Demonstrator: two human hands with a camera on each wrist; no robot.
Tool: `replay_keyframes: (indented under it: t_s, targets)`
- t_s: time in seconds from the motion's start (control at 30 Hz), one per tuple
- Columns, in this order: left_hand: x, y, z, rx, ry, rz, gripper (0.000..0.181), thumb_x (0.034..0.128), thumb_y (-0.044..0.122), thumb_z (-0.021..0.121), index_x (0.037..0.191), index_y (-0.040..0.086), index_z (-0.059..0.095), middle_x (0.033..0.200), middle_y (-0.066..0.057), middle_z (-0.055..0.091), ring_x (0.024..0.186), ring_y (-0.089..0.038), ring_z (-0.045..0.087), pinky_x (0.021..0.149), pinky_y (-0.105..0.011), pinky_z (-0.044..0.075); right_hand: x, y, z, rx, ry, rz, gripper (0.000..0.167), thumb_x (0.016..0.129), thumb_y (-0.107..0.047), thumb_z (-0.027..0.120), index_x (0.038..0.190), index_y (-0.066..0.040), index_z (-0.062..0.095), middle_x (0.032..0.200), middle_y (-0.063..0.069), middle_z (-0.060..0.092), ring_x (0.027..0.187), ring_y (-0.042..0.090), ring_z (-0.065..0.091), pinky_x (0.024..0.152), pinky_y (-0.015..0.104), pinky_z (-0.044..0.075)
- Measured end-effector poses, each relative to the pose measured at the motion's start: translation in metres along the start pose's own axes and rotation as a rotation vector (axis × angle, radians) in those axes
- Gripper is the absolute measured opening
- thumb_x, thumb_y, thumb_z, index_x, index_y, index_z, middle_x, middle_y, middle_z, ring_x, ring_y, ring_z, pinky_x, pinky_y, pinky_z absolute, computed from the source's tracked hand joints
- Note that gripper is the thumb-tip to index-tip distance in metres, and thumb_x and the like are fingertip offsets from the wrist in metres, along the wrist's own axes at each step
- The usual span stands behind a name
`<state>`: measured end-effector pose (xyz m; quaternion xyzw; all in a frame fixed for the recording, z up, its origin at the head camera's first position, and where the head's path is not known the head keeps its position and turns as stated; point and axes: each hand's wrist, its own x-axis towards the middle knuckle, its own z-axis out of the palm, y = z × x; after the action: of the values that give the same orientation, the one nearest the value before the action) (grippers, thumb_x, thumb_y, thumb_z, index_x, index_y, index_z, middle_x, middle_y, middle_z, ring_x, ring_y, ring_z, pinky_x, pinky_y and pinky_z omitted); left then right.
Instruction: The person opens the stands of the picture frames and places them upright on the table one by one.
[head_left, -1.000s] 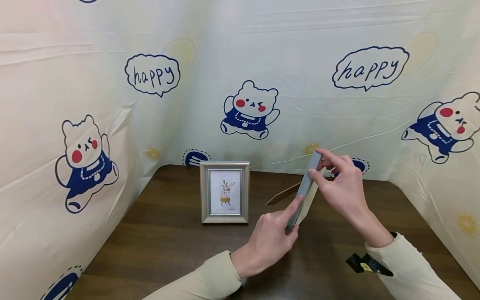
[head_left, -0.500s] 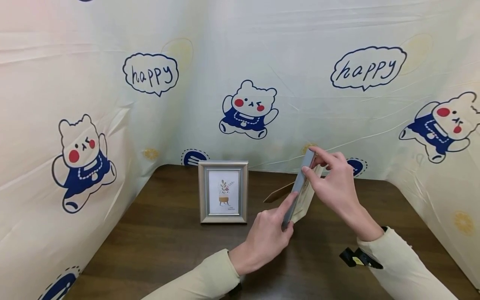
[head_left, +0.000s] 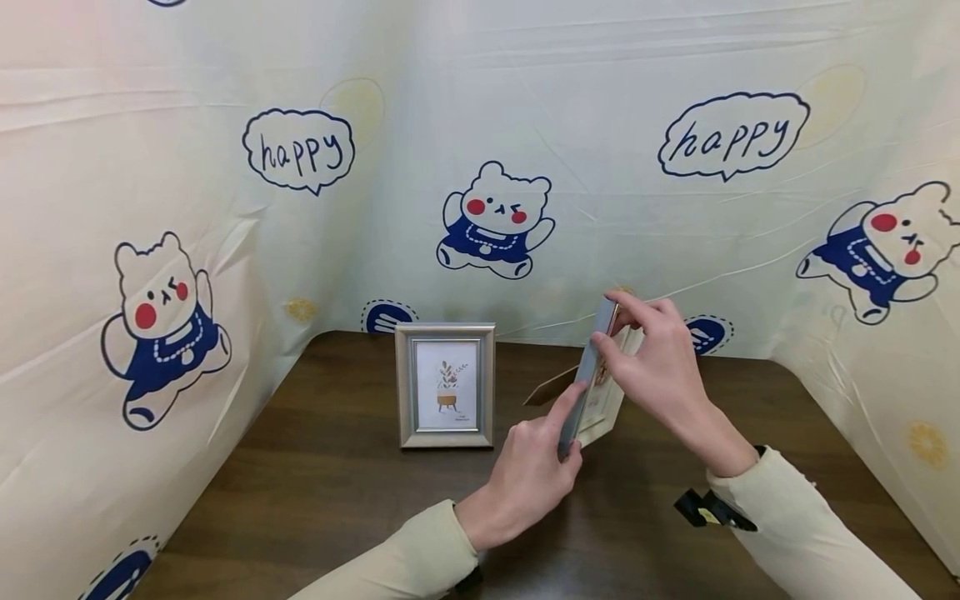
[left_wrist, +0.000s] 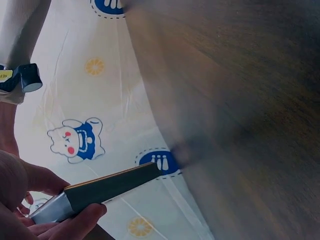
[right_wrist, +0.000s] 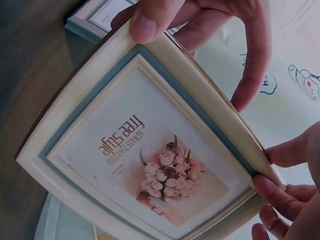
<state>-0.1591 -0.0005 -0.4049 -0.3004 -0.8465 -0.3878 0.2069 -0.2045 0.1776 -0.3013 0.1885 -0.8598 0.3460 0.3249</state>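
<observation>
A photo frame [head_left: 585, 387] is held tilted above the table, seen nearly edge-on in the head view. Its grey side edge faces me and its easel stand [head_left: 551, 387] juts out to the left. The right wrist view shows its cream front [right_wrist: 46, 176], with a pink bouquet print [right_wrist: 175, 175] and "free style" lettering. My left hand [head_left: 528, 471] grips the lower corner, index finger laid along the edge. The upper end is pinched by my right hand [head_left: 660, 358], thumb on the near edge. Part of the frame's front is behind my right hand in the head view.
A second photo frame [head_left: 405, 383], with a potted plant print, stands upright on the brown wooden table [head_left: 322, 483] to the left of the hands. Pale curtain fabric [head_left: 615, 225] with bear and "happy" prints rises behind the table and along both sides.
Both hands have moved slightly left with the photo frame. It has turned a little, so more of its front shows. The standing frame stays in place on the table.
</observation>
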Motion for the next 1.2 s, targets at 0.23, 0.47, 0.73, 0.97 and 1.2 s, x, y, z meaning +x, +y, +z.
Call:
replay_keyframes:
  t_s: [0.23,0.47,0.73,0.97,1.2]
  targets:
    - [-0.0018,-0.0004,-0.0020,-0.043,0.030,-0.010,0.081,0.0882,0.000,0.081,0.157,0.020,0.043,0.112,-0.014,0.077,0.088,-0.015,0.076,0.070,-0.021,0.058,0.0012,-0.0010,0.0019,-0.016,-0.017,-0.032,0.047,0.088,-0.007,0.082,0.133,0.000,0.069,0.088,0.005,0.068,0.097,0.027,0.049,0.079,0.042,0.036]
    - [-0.0027,-0.0015,-0.0037,-0.089,0.038,-0.023,0.080,0.0892,0.000,0.081,0.157,0.020,0.043,0.118,-0.014,0.076,0.096,-0.018,0.076,0.076,-0.026,0.060,0.0025,-0.0022,0.0009,-0.038,-0.029,-0.072,0.050,0.087,-0.009,0.084,0.134,-0.001,0.068,0.090,0.006,0.068,0.094,0.027,0.049,0.076,0.041,0.036]
    - [-0.0043,-0.0046,-0.0030,-0.131,0.047,-0.049,0.079,0.0892,0.000,0.080,0.157,0.023,0.046,0.119,-0.013,0.075,0.094,-0.013,0.075,0.072,-0.022,0.058,0.0022,-0.0018,-0.0004,-0.049,-0.055,-0.092,0.051,0.088,-0.011,0.083,0.136,-0.001,0.067,0.092,0.005,0.067,0.091,0.027,0.050,0.074,0.040,0.036]
    - [-0.0047,-0.0060,-0.0037,-0.202,0.042,-0.088,0.078,0.0883,-0.002,0.080,0.154,0.025,0.049,0.106,-0.011,0.078,0.086,-0.006,0.074,0.069,-0.018,0.055,0.0011,-0.0025,-0.0009,-0.060,-0.076,-0.088,0.053,0.088,-0.010,0.082,0.138,-0.001,0.065,0.093,0.005,0.067,0.093,0.030,0.052,0.073,0.040,0.037]
    - [-0.0031,-0.0044,-0.0060,-0.249,0.047,-0.100,0.077,0.0863,-0.005,0.080,0.153,0.024,0.051,0.097,-0.008,0.078,0.078,-0.001,0.072,0.067,-0.016,0.055,0.0030,-0.0028,-0.0014,-0.062,-0.081,-0.099,0.054,0.088,-0.010,0.082,0.139,-0.001,0.065,0.092,0.006,0.067,0.093,0.029,0.053,0.075,0.041,0.040]
